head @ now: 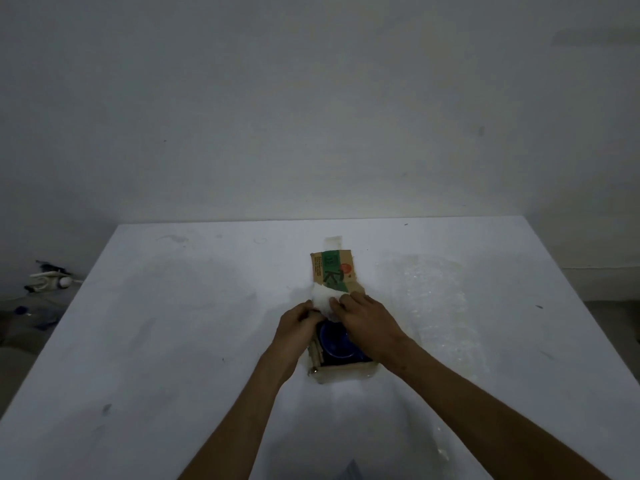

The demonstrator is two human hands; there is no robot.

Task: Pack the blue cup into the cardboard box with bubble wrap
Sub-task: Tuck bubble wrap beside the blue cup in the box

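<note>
The blue cup [337, 342] sits inside the small cardboard box [341, 372] at the middle of the white table, its open mouth facing up. The box's printed green and brown lid flap [334, 271] lies folded back on the far side. A crumpled white wad of bubble wrap [323, 299] is held over the far edge of the box, just above the cup. My left hand [294, 323] pinches it from the left and my right hand [367, 322] grips it from the right, partly covering the cup.
A clear sheet of bubble wrap [436, 306] lies flat on the table [173, 323] right of the box. A strip of tape [333, 241] is stuck behind the flap. Some small clutter [50, 280] lies on the floor at far left. A plain wall rises behind.
</note>
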